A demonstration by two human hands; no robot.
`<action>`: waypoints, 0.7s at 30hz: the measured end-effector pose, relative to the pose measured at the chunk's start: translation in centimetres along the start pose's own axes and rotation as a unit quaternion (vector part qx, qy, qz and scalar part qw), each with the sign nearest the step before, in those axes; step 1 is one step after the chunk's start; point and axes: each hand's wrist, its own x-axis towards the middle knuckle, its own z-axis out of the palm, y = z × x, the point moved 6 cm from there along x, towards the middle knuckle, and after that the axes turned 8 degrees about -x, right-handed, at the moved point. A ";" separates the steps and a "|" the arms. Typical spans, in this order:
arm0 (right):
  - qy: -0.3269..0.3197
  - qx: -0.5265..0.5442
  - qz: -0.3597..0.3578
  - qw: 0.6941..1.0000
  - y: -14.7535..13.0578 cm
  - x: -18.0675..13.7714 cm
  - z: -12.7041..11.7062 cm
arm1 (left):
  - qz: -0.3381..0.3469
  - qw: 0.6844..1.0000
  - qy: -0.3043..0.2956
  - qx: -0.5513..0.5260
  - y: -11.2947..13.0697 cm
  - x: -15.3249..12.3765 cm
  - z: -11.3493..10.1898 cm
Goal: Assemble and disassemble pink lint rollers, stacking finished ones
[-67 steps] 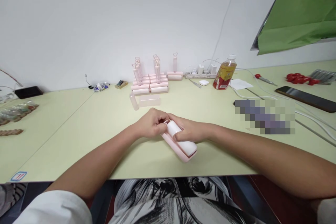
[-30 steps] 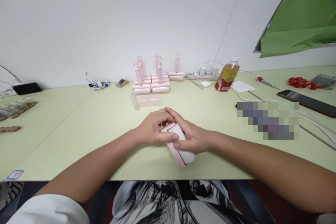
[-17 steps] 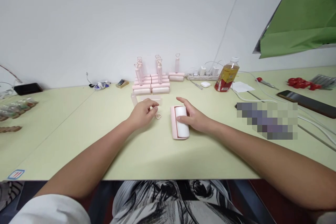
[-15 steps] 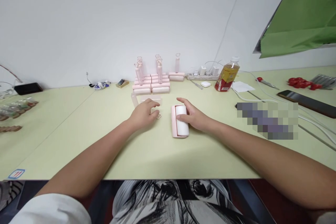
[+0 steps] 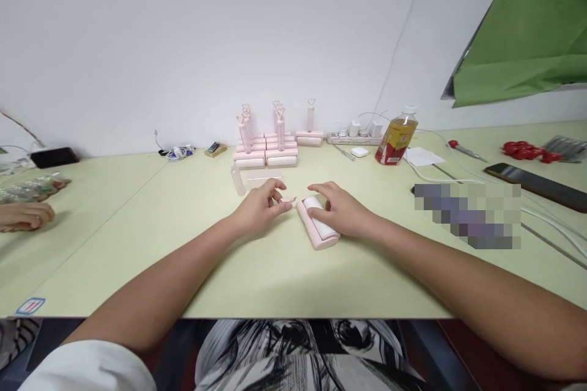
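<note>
"Hands first: what is each one doing?"

"The left hand (image 5: 262, 204) seems to pinch a small pale-pink plastic loop piece (image 5: 288, 200) between thumb and curled fingers. The right hand (image 5: 343, 211) wraps a long pink plastic shell with a white cylinder (image 5: 317, 226) set lengthwise in it; its thumb lies on the white part, while the forefinger stretches past the far end."

"What has just changed?"

"Half a second ago the shell pointed almost straight away from the person; now it is swung aslant. The loop piece, which hung farther left, has come close to its far end. I judge that both hands are now busy at that one end. Also, a co-worker's hand (image 5: 27, 215) has come in at the left edge."

"Which way does the shell lie, exactly?"

"Its long axis slants: the far end aims forward and leftward, at the left hand, and the near end aims back toward the person and to the right. The pink side faces left; the white cylinder shows on top and toward the right."

"And where is it?"

"Before the person's chest, over the pale green tabletop (image 5: 220, 281), nearer than the rows of finished-looking pink-and-white shells (image 5: 266, 159) by the wall. Whether it touches the tabletop, I cannot tell. The loop piece is just beside it, with a narrow gap between."
</note>
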 end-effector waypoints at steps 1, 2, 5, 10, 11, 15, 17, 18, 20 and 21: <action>0.025 -0.009 -0.036 0.999 -0.6 -0.2 -0.3 | 0.004 0.999 -0.009 -0.044 0.4 -0.2 0.5; 0.047 -0.014 -0.079 0.996 -1.3 -0.4 -0.6 | 0.009 0.996 -0.021 -0.085 0.7 -0.4 1.0; 0.073 -0.011 -0.207 0.976 -3.4 -1.2 -1.0 | 0.025 0.983 -0.067 -0.168 1.8 -1.1 2.7; 0.083 0.044 -0.218 0.971 -4.0 -1.6 -1.4 | 0.068 0.994 0.068 -0.048 2.8 -1.0 0.0; 0.088 0.061 -0.191 0.976 -3.6 -1.5 -1.5 | 0.069 0.986 0.147 0.021 2.9 -1.0 -1.8; 0.098 0.111 -0.097 0.984 -2.1 -1.2 -1.5 | -0.036 0.907 0.357 0.221 2.0 -1.0 -8.6; 0.098 0.120 -0.083 0.985 -1.8 -1.1 -1.4 | -0.125 0.898 0.347 0.241 0.1 -0.5 -10.4; 0.096 0.122 -0.080 0.985 -1.8 -1.1 -1.4 | -0.168 0.899 0.327 0.235 -1.0 -0.3 -10.9; 0.093 0.123 -0.078 0.985 -1.8 -1.1 -1.4 | -0.230 0.909 0.278 0.211 -2.9 0.1 -11.2; 0.093 0.123 -0.078 0.985 -1.8 -1.1 -1.4 | -0.243 0.915 0.258 0.195 -3.5 0.2 -11.1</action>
